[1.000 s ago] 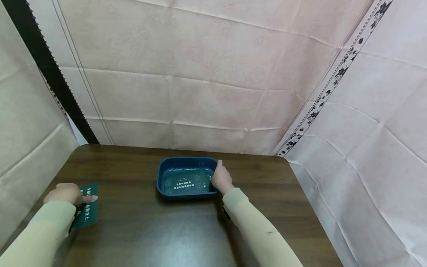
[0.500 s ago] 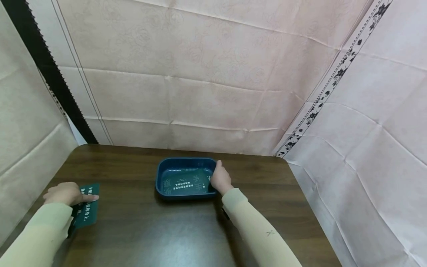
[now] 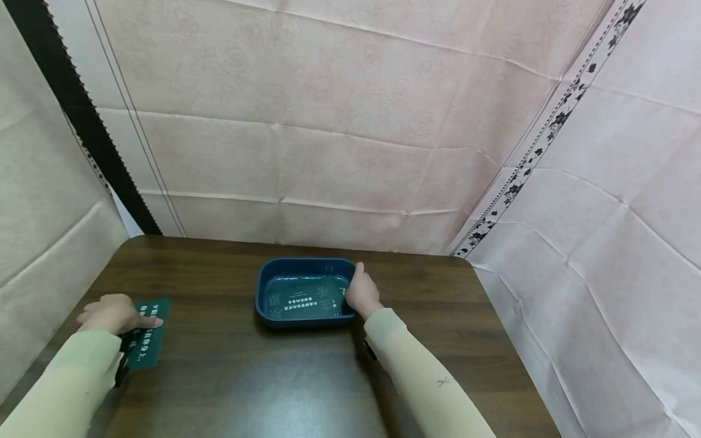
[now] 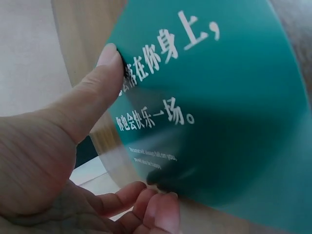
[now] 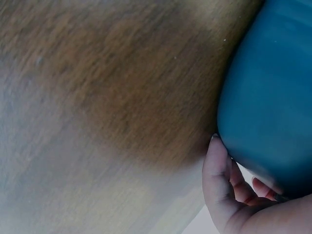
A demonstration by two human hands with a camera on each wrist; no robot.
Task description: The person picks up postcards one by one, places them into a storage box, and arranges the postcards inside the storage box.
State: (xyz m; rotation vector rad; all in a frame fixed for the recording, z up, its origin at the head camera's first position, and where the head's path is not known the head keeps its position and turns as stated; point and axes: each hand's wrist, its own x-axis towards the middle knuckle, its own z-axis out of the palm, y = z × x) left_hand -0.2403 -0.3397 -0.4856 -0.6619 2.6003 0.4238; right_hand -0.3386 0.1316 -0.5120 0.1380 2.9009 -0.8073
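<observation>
At the lower left of the head view, the left hand (image 3: 112, 314) pinches a green card (image 3: 145, 333) between thumb and curled fingers, low over the dark wooden table (image 3: 230, 377). At centre, the right hand (image 3: 361, 293) grips the right rim of the blue tray (image 3: 265, 286), which holds another green card (image 3: 303, 298).

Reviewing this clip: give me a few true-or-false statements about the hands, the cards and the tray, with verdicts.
1. The left hand pinches a green card. True.
2. The blue tray is empty. False: a green card with white print lies inside it.
3. The right hand grips the tray's right rim. True.
4. The tray stands on a white table. False: the table is dark brown wood.
5. Both hands hold the same card. False: only the left hand holds one.
</observation>
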